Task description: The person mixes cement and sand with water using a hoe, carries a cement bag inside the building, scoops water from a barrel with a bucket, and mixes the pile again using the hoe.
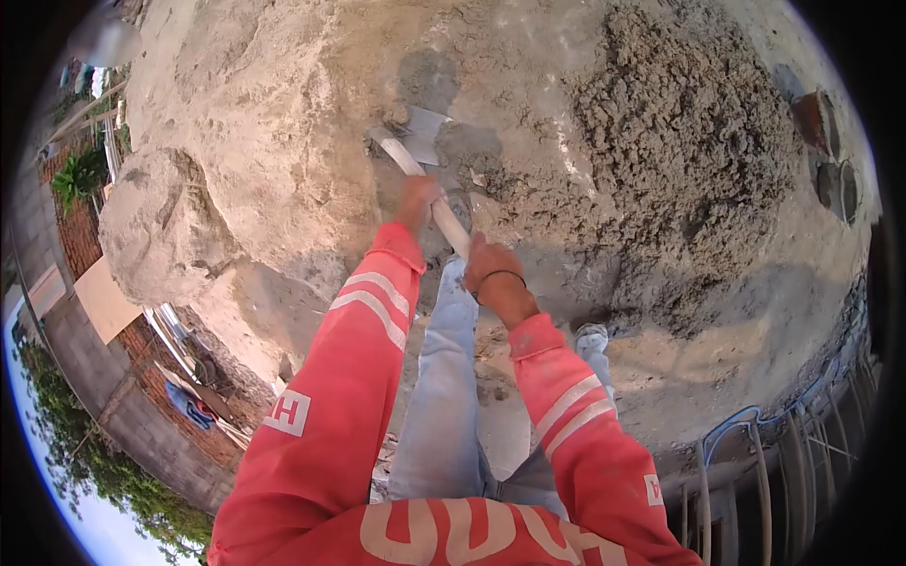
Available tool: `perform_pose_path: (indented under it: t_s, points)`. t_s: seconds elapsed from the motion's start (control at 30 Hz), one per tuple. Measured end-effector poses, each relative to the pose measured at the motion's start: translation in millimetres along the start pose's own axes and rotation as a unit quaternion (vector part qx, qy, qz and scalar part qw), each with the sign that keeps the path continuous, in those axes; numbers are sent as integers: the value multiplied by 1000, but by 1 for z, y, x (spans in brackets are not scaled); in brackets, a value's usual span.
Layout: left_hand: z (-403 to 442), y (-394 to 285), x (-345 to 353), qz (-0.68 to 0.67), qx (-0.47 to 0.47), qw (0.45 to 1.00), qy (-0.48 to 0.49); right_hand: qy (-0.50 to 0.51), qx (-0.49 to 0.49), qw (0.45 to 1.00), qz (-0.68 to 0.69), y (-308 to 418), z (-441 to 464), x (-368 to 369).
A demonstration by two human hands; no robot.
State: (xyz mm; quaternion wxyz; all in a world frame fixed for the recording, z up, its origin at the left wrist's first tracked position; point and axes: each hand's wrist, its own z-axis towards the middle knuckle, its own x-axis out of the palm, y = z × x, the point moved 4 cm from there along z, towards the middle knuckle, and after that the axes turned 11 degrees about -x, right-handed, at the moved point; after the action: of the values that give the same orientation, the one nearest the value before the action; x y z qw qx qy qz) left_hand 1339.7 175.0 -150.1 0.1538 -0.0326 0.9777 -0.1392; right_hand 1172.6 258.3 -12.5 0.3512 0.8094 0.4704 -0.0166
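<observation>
My left hand (418,200) and right hand (493,267) wrap handle (449,226); blade (427,135) edge unclear; ground (283,123), if hard, could jar grip loose

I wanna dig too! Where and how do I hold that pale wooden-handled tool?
Probably best wrapped around the pale wooden handle, from the person's side: it's narrow and slants toward them, with the flat grey metal blade near the far end.

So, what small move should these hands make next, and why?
I would probably pull the blade toward the legs: the left hand and the right hand both grip the wooden handle, and the blade lies beyond them. Whether it touches the ground is unclear.
</observation>
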Motion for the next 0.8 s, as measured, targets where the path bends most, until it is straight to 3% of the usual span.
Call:
perform_pose_path:
  t_s: [0.2, 0.4, 0.47, 0.53, 0.6, 0.63, 0.7, 0.73, 0.77, 0.8]
  points:
    - [-57, 118, 86, -60, -43, 996, -56, 22, -44, 995, -81, -131, -89, 9]
    - [-98, 186, 245, 13, 7, 992, -128, 28, 17, 999, -6, -282, -181, -27]
    - [-154, 193, 307, 3, -7, 996, -83, 4, 4, 1000, -7, -335, -218, -39]
    - [-189, 218, 367, -90, -71, 993, -4, -54, -9, 998, -30, -377, -274, -59]
    - [-206, 260, 425, -201, -135, 950, 195, -110, -4, 994, 11, -413, -357, -82]
    - [-237, 271, 450, -222, -196, 934, 200, -88, 46, 995, 16, -432, -406, -88]
    - [-299, 308, 490, -236, -230, 891, 314, -108, 93, 989, -23, -474, -507, -82]
    - [-338, 335, 511, -226, -265, 868, 353, -79, 187, 976, -77, -485, -553, -81]
    - [-374, 366, 529, -228, -279, 845, 396, -68, 200, 968, -138, -503, -597, -67]
    - [-403, 392, 541, -245, -330, 833, 371, -17, 275, 946, -172, -510, -629, -58]
